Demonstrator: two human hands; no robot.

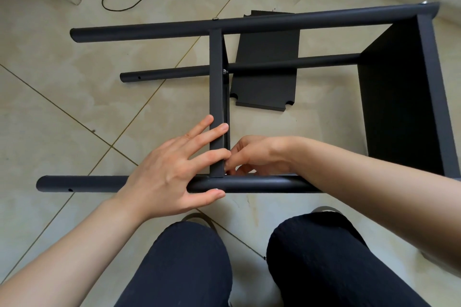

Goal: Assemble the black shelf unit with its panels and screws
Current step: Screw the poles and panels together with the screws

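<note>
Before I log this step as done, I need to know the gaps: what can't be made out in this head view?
- Whether a screw sits at the joint of the middle panel and near tube: the right hand and left hand cover it.
- What the right fingertips pinch, if anything: too small, hidden.
- The end panel: its lower corner is cut off by the right edge.
- The loose panel on the floor: partly hidden behind tubes.

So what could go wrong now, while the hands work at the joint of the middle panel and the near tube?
1. The right hand curls its fingers at the joint; whatever they hold is hidden, and a small part could slip to the tiled floor.
2. The left hand only presses the middle panel and near tube, so they could shift apart.
</note>
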